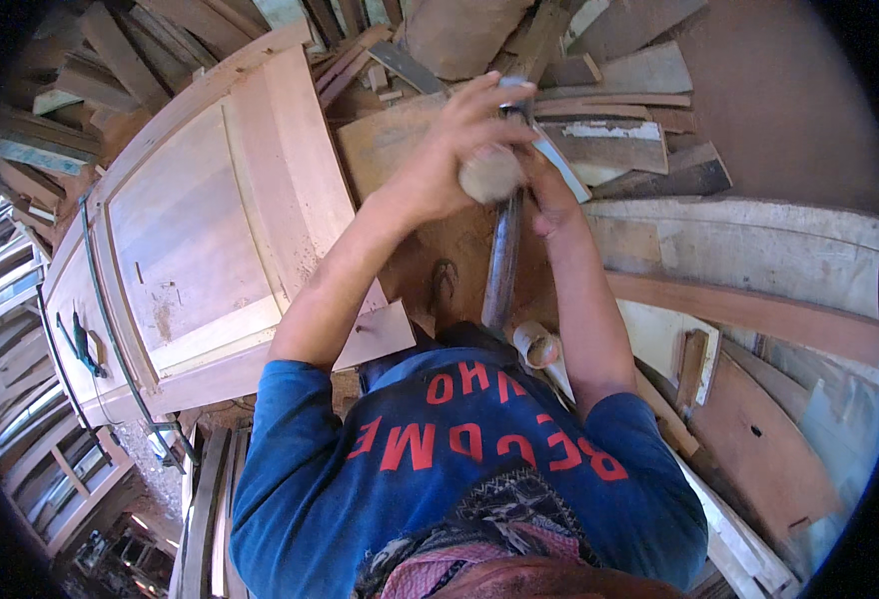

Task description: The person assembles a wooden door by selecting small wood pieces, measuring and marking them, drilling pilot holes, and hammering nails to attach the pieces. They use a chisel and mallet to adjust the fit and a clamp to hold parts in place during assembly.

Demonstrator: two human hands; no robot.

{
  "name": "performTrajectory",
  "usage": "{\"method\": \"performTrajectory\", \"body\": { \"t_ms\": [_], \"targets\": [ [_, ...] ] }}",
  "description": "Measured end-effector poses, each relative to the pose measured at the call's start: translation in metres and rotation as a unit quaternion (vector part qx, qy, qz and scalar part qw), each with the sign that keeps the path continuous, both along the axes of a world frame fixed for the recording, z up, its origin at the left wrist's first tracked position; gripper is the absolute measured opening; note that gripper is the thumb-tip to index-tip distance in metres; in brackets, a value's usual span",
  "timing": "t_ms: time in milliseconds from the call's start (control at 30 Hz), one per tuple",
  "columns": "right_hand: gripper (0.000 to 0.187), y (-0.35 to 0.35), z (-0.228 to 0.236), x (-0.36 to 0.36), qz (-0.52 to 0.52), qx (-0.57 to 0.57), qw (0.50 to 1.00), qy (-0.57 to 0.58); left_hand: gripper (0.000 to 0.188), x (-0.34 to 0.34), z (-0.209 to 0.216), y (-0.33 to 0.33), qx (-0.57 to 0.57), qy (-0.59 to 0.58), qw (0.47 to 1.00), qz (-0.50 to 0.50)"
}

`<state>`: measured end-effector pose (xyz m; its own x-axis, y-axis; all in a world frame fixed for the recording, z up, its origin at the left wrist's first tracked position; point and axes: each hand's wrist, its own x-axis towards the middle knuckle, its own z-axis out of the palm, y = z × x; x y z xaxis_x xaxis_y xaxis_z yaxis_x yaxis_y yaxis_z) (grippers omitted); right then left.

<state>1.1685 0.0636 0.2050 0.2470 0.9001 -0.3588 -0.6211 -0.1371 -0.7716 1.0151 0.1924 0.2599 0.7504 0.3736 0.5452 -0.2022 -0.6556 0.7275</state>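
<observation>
My left hand (pixel 469 135) is raised in front of me, blurred by motion, its fingers curled around a pale, round-ended cylinder (pixel 491 175). What kind of thing this is I cannot make out. Close beside it, my right hand (pixel 553 190) is bent inward by a long grey metal tube (pixel 501 265). Its fingers are mostly hidden, so its grip does not show. The tube slants down toward my waist, its upper part covered by the hands. To my left lies a framed wooden panel (pixel 190 235), which neither hand touches.
Long dark clamp bars (pixel 125 299) cross the panel, with a green-handled tool (pixel 82 344) on it. An open round container (pixel 533 344) is near my waist. Stacked timber offcuts (pixel 609 145) are ahead, and boards (pixel 759 434) lean or lie to my right.
</observation>
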Motion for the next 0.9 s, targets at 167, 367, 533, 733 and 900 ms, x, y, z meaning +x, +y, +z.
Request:
{"method": "performTrajectory", "body": {
  "t_ms": [167,367,533,733,900],
  "targets": [
    [0.040,-0.028,-0.012,0.025,-0.063,-0.010,0.996,0.057,0.068,0.022,-0.006,-0.030,0.079,0.103,0.989,-0.065],
    [0.037,-0.096,-0.025,0.048,-0.113,-0.151,0.982,0.010,0.072,-0.020,-0.064,-0.016,0.090,0.267,0.953,0.116],
    [0.041,-0.210,-0.118,0.050,-0.194,-0.317,0.928,0.011,0.059,-0.082,-0.175,0.012,0.022,0.327,0.917,0.225],
    [0.061,-0.324,-0.197,-0.005,-0.175,-0.450,0.876,-0.009,0.089,-0.037,-0.216,0.002,0.151,0.412,0.881,0.174],
    [0.046,-0.379,-0.333,-0.051,-0.254,-0.425,0.869,0.018,0.106,0.010,-0.239,0.001,0.234,0.502,0.822,0.130]
  ]
}}
